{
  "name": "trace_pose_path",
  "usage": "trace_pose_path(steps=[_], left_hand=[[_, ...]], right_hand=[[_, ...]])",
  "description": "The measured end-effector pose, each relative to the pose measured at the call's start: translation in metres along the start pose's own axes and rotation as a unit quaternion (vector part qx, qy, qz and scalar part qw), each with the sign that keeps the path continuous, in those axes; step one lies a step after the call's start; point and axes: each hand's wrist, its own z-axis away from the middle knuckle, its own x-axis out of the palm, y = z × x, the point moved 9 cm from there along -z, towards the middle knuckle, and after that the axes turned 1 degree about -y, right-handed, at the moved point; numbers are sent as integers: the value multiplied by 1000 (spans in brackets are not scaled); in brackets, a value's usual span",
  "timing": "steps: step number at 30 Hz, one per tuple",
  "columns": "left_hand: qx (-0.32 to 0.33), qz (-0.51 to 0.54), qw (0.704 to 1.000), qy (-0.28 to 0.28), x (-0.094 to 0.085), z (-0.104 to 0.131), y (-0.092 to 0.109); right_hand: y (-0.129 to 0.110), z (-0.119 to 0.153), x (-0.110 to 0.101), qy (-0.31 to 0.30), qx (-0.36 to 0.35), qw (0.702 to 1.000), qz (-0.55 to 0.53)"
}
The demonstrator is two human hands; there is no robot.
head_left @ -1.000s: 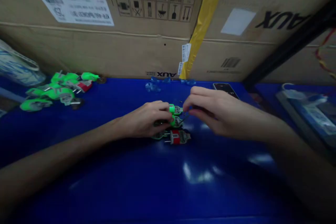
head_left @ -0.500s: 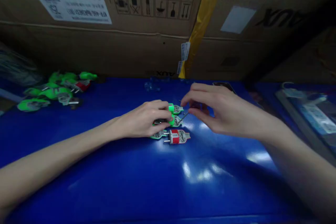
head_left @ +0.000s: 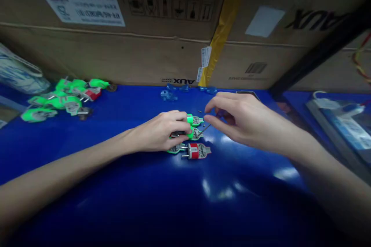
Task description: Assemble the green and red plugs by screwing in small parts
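Observation:
My left hand (head_left: pixel 166 130) is closed on a green plug (head_left: pixel 197 134) with its casing open and small inner parts showing. In my right hand (head_left: pixel 246 119) is a thin screwdriver (head_left: pixel 205 129), its handle mostly hidden by the fingers. The shaft slants down to the left, its tip at the held plug. Just beyond lies another opened green plug (head_left: pixel 197 120), close to my left fingers. A red and white plug (head_left: pixel 199 151) lies nearer me, pins to the left. A further green-edged plug (head_left: pixel 175 149) is partly covered by my left hand. Tiny screws (head_left: pixel 199 112) lie near the plugs.
A pile of green plugs (head_left: pixel 59 100) with one red plug (head_left: pixel 92 93) sits at the left back. Clear blue plastic pieces (head_left: pixel 168 95) lie before large cardboard boxes (head_left: pixel 139 58). A phone-like dark object (head_left: pixel 247 93) is behind my right hand. Right: a grey device (head_left: pixel 344 119).
My right thumb has moved forward and the index finger has shifted around the screwdriver handle. My left hand keeps its hold on the plug. The view has shifted slightly.

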Motion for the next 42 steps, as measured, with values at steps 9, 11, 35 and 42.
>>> trace_pose_path(steps=[9,11,35,42], left_hand=[[-1,4,1000,0,1,1,-1],[0,1,1000,0,1,1,0],[-8,9,1000,1,2,3,-3],[-11,7,1000,4,2,3,-3]], right_hand=[[-11,5,3,-35,-65,997,-32],[-2,3,2,-23,-14,1000,5],[-14,2,0,-36,-94,993,-64],[-1,-1,-8,-3,-23,996,-90]])
